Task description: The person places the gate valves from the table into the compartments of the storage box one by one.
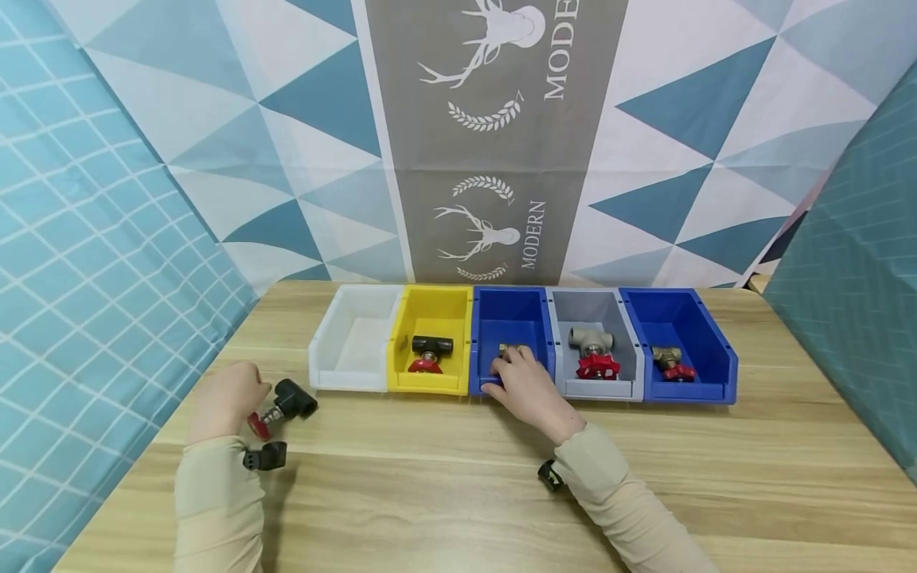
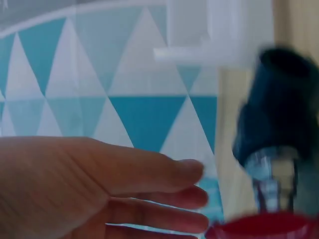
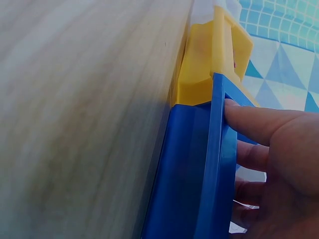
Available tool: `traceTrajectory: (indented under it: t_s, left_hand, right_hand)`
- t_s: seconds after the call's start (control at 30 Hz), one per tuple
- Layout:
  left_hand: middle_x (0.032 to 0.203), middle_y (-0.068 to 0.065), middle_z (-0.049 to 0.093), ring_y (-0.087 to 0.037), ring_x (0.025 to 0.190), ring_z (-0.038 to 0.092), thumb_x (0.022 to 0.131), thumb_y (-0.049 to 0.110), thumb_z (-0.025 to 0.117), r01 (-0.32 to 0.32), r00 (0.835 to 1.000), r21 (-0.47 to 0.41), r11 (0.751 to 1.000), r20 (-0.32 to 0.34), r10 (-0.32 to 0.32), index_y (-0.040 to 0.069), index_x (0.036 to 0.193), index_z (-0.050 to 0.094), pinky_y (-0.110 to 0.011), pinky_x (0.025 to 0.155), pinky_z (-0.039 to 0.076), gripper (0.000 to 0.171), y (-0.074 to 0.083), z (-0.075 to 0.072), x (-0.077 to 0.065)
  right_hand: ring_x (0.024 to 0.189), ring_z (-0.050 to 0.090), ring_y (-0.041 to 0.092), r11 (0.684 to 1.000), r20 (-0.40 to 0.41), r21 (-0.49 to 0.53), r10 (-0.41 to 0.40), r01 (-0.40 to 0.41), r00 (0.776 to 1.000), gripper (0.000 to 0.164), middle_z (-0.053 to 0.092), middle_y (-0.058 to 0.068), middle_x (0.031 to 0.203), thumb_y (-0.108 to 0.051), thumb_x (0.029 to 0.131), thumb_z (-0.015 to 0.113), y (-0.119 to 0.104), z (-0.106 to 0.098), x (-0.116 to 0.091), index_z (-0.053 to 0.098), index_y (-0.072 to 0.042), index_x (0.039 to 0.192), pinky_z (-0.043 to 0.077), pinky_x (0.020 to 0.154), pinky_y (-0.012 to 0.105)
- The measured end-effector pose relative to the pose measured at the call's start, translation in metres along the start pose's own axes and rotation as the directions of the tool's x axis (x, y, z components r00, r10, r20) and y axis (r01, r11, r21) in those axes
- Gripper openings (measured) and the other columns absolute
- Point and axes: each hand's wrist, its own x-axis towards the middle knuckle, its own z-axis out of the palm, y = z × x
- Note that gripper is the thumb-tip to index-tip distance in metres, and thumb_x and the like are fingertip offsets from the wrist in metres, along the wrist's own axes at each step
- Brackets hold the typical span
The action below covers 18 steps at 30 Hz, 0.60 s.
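A black tee-shaped valve (image 1: 292, 399) with a red handwheel (image 1: 258, 426) lies on the table at the left. My left hand (image 1: 228, 398) is beside the handwheel. In the left wrist view, its thumb and fingers (image 2: 149, 172) extend fairly straight, with nothing visible between them. My right hand (image 1: 528, 388) reaches over the front of the middle blue bin (image 1: 512, 306). Its fingers are at a small brass fitting (image 1: 510, 348), mostly covered by the hand. In the right wrist view, the thumb (image 3: 249, 119) is at the bin's front lip; the fingertips are hidden behind the wall.
A white bin (image 1: 358, 334) stands at the row's left end. Next to it, a yellow bin (image 1: 430, 306) holds a black valve. Right of centre, a grey bin (image 1: 583, 306) and another blue bin (image 1: 662, 306) hold metal valves with red handwheels. Patterned cloth hangs behind.
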Motion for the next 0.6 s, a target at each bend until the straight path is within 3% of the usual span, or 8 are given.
traceTrajectory:
  t_s: [0.1, 0.3, 0.6]
  left_hand:
    - [0.061, -0.008, 0.05, -0.022, 0.056, 0.046, 0.079, 0.018, 0.053, 0.02, 0.998, 0.031, 0.999, 0.06, -0.022, 0.005, 0.061, 0.051, -0.039, 0.052, 0.039, 0.022, -0.009, 0.001, -0.003]
    - [0.073, -0.012, 0.053, -0.023, 0.066, 0.047, 0.079, 0.019, 0.05, 0.027, 0.975, -0.052, 0.998, 0.221, -0.015, -0.002, 0.075, 0.055, -0.036, 0.057, 0.039, 0.022, -0.017, 0.006, -0.002]
    - [0.069, -0.011, 0.053, -0.022, 0.065, 0.047, 0.085, 0.018, 0.044, -0.049, 0.972, -0.075, 0.996, 0.226, 0.065, 0.002, 0.07, 0.053, -0.036, 0.06, 0.038, 0.024, -0.024, 0.016, 0.003]
  right_hand:
    - [0.109, 0.043, 0.03, 1.0, 0.001, -0.001, -0.002, 0.002, 1.0, 0.032, 0.055, 0.011, 0.108, -0.038, 0.085, 0.06, 0.0, -0.001, 0.0, 0.065, -0.01, 0.099, 0.045, 0.081, 0.045]
    - [0.109, 0.044, 0.031, 1.0, 0.0, 0.002, 0.001, -0.001, 1.0, 0.031, 0.055, 0.011, 0.108, -0.038, 0.085, 0.06, 0.0, 0.0, -0.001, 0.065, -0.01, 0.098, 0.044, 0.082, 0.046]
    - [0.109, 0.043, 0.03, 1.0, -0.002, 0.002, 0.001, -0.001, 1.0, 0.031, 0.055, 0.01, 0.107, -0.038, 0.086, 0.06, 0.001, 0.0, 0.0, 0.065, -0.01, 0.098, 0.045, 0.081, 0.046]
